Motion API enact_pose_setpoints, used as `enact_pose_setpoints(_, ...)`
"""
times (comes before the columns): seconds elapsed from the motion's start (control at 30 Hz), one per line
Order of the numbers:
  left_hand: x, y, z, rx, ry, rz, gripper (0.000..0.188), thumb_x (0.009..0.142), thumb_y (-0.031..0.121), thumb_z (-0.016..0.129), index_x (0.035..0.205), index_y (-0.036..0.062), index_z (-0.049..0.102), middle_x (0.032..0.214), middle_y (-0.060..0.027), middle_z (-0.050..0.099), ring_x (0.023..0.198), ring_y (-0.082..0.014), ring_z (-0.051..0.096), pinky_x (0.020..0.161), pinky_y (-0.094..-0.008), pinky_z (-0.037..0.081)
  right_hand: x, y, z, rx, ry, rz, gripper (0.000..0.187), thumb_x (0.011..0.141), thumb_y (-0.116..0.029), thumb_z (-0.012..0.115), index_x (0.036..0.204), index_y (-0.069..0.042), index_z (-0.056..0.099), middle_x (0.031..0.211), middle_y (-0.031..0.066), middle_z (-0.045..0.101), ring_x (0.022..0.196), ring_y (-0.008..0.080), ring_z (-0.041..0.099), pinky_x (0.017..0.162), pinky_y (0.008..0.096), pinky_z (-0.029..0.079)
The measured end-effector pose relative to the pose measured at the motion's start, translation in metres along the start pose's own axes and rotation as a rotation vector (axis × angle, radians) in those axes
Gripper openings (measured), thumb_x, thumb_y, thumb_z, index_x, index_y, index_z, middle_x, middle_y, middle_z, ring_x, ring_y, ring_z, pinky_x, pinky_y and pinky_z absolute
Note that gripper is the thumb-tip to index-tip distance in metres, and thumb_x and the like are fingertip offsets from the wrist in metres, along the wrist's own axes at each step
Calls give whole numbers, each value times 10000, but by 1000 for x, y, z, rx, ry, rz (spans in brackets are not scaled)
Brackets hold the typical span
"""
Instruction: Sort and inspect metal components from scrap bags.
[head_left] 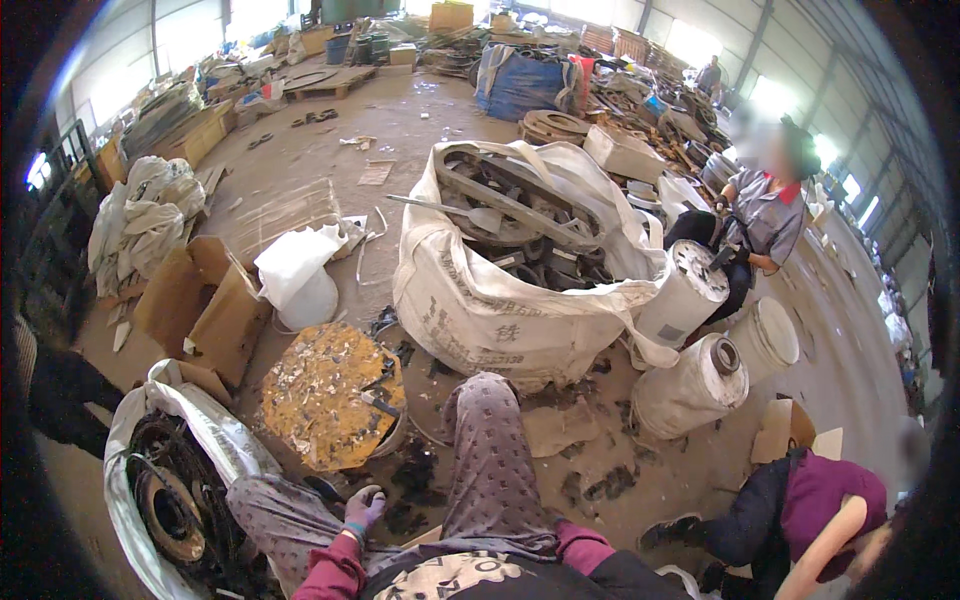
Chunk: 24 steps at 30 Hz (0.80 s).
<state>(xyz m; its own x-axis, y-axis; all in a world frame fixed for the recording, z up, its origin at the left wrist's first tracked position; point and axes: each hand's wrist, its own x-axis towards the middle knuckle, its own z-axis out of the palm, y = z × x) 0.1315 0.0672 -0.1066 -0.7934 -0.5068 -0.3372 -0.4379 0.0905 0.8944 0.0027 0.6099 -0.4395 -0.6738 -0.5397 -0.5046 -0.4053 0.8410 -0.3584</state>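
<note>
My left hand (pixel 365 507), in a light purple glove, is beside my left thigh. Its fingers look curled together, and I see nothing in them. Of my right arm only the maroon sleeve (pixel 584 548) shows, beside my right leg; the hand is hidden. Ahead of my left hand stands a yellow, many-sided work surface (pixel 325 385), strewn with pale chips and a few dark pieces. Just beyond my knees sits a large white bulk bag (pixel 510 335) full of dark metal parts, with a long flat-ended bar (pixel 450 208) lying across its top.
A white sack (pixel 215 435) of black coils and rings stands at left, by an open cardboard box (pixel 205 315). White buckets (pixel 690 388) cluster at right. One co-worker (pixel 765 215) sits beyond them; another (pixel 790 515) bends low at lower right. Dark scraps litter the floor.
</note>
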Motion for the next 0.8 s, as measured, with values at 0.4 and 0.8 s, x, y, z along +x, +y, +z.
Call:
enact_pose_setpoints(0.4,-11,60,7,83,-31,15,258,832,158,591,1034,-3,593,856,-42,643,790,-99,585,727,-239,471,24,-9,-10,231,-32,76,496,773,-454,598,1117,-98,600,1046,131,627,979,287,589,845,416,450)
enact_pose_setpoints(0.8,-8,53,3,146,-51,-117,269,829,149,591,1058,8,589,887,-30,641,792,-96,576,738,-232,467,-54,26,-10,453,-111,104,504,781,-462,588,1137,-105,593,1078,122,617,1000,281,579,862,411,443)
